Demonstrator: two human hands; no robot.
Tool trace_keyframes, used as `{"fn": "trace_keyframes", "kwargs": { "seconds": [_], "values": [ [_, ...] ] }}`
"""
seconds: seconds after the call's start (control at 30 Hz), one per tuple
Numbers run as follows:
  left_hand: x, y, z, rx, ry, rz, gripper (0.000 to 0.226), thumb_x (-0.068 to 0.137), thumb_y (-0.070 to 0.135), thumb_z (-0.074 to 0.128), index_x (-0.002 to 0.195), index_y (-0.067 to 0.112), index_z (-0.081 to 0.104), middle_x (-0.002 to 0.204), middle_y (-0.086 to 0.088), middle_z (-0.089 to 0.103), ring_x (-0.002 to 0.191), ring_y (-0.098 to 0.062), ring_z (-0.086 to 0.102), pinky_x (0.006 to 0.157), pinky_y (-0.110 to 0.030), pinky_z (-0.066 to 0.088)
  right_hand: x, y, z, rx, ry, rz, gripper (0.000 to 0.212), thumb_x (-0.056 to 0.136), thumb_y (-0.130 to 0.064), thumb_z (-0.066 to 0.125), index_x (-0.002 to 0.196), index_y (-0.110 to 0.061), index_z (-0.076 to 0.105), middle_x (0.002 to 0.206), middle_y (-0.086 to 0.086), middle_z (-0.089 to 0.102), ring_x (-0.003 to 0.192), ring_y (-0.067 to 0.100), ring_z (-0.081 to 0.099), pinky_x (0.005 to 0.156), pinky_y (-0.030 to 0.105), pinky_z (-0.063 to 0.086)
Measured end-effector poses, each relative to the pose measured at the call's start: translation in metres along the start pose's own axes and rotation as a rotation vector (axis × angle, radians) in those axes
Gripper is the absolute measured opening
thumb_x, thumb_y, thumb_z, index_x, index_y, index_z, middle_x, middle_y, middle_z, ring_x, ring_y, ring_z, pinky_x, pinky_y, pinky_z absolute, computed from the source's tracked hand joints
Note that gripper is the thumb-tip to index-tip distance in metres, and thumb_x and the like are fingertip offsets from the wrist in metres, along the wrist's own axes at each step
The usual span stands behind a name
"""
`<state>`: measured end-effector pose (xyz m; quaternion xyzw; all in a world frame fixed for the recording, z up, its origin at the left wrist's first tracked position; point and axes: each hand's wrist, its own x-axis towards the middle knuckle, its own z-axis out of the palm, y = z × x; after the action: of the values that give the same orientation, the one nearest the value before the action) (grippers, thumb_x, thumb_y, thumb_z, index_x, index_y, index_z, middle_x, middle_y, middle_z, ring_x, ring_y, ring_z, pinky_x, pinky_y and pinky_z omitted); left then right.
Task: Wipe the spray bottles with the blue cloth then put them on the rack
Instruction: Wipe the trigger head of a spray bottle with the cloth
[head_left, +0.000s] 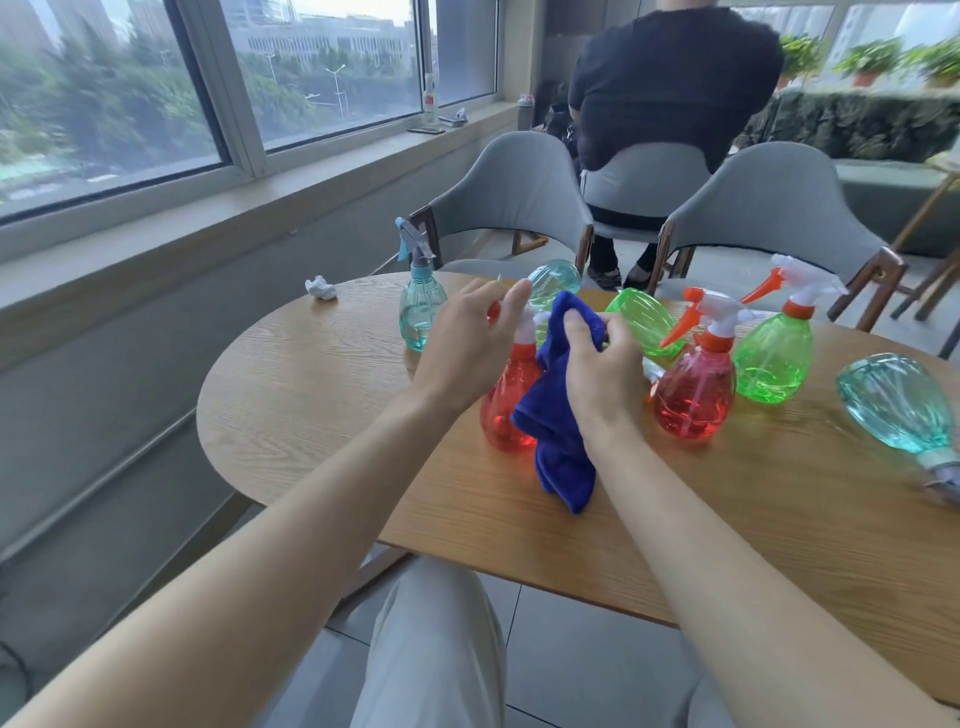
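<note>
Wooden table is carrying a red bottle, standing upright. The left hand is gripping its sprayer top, fingers curled round. The right hand is clutching the blue cloth against that bottle's right side. A second red bottle is standing further right.

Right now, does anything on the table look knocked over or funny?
Yes. Three spray bottles lie tipped over: a teal bottle near the right edge, plus a green bottle and a second teal bottle behind the blue cloth.
</note>
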<state>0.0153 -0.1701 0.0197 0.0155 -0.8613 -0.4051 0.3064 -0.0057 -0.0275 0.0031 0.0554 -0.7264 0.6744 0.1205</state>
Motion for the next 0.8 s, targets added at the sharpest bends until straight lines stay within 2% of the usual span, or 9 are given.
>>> {"fn": "trace_keyframes", "kwargs": {
  "seconds": [0.07,0.17,0.23,0.3,0.4,0.47,0.67,0.73,0.8],
  "values": [
    [0.0,0.0,0.002,-0.042,-0.015,-0.031,0.054,0.112,0.05,0.044,0.098,0.007,0.074,0.089,-0.006,0.073,0.086,-0.023,0.067,0.084,-0.052,0.053,-0.01,-0.001,0.008,-0.01,-0.119,-0.029,0.025,0.11,-0.038,0.049,0.097,-0.021,0.061,0.084,-0.008,0.061,0.064,-0.009,0.054,0.059,0.01,0.039],
    [-0.002,-0.001,0.001,-0.072,-0.009,-0.054,0.053,0.113,0.046,0.042,0.1,0.005,0.072,0.089,-0.011,0.073,0.087,-0.026,0.066,0.085,-0.051,0.052,-0.023,0.009,0.016,-0.041,-0.262,-0.116,0.031,0.11,-0.037,0.039,0.123,-0.022,0.063,0.11,-0.008,0.067,0.098,-0.004,0.059,0.081,0.016,0.042],
    [-0.002,-0.002,0.0,-0.088,-0.001,-0.051,0.053,0.113,0.045,0.041,0.102,0.004,0.072,0.093,-0.013,0.073,0.09,-0.028,0.066,0.086,-0.052,0.053,-0.024,0.022,0.015,-0.097,-0.314,-0.186,0.036,0.109,-0.03,0.04,0.14,-0.022,0.057,0.128,-0.009,0.065,0.117,0.002,0.057,0.093,0.012,0.041],
    [-0.002,-0.002,0.003,-0.097,-0.009,-0.048,0.053,0.112,0.047,0.041,0.102,0.007,0.073,0.093,-0.012,0.074,0.089,-0.028,0.067,0.086,-0.054,0.056,-0.023,0.034,0.009,-0.158,-0.356,-0.21,0.035,0.111,-0.025,0.046,0.145,-0.023,0.051,0.134,-0.01,0.061,0.122,0.004,0.056,0.099,0.013,0.041],
    [-0.004,0.001,0.01,-0.1,-0.023,-0.042,0.046,0.113,0.045,0.043,0.105,0.016,0.077,0.091,-0.004,0.075,0.088,-0.023,0.07,0.084,-0.052,0.058,-0.02,0.047,0.001,-0.256,-0.348,-0.153,0.019,0.112,-0.032,0.045,0.129,-0.026,0.052,0.119,-0.009,0.064,0.111,0.013,0.061,0.093,0.033,0.047],
    [-0.005,0.001,0.011,-0.09,-0.012,-0.035,0.045,0.113,0.044,0.043,0.105,0.015,0.077,0.09,-0.008,0.075,0.087,-0.025,0.069,0.083,-0.051,0.058,-0.017,0.049,-0.001,-0.271,-0.324,-0.107,0.014,0.112,-0.034,0.043,0.116,-0.025,0.052,0.107,-0.007,0.064,0.101,0.017,0.062,0.085,0.04,0.047],
    [-0.006,0.005,0.012,-0.098,0.016,-0.031,0.049,0.112,0.038,0.045,0.097,0.001,0.073,0.082,-0.015,0.072,0.08,-0.03,0.064,0.079,-0.05,0.051,-0.025,0.028,0.022,-0.144,-0.124,-0.354,0.007,0.11,-0.019,0.05,0.104,-0.015,0.05,0.101,0.002,0.059,0.088,0.016,0.055,0.07,0.026,0.042],
    [-0.007,0.005,0.011,-0.098,0.021,-0.035,0.049,0.112,0.038,0.045,0.097,0.001,0.074,0.085,-0.014,0.073,0.083,-0.028,0.066,0.082,-0.05,0.051,-0.025,0.03,0.026,-0.141,-0.134,-0.372,0.008,0.109,-0.019,0.052,0.105,-0.015,0.047,0.104,0.002,0.06,0.09,0.019,0.056,0.072,0.03,0.045],
    [-0.007,0.003,0.011,-0.087,0.015,-0.036,0.05,0.112,0.041,0.045,0.098,0.004,0.074,0.086,-0.012,0.074,0.084,-0.028,0.067,0.082,-0.051,0.053,-0.022,0.04,0.022,-0.173,-0.178,-0.29,0.013,0.111,-0.025,0.049,0.101,-0.024,0.041,0.1,0.0,0.062,0.087,0.021,0.058,0.07,0.037,0.044]
  ]
}}
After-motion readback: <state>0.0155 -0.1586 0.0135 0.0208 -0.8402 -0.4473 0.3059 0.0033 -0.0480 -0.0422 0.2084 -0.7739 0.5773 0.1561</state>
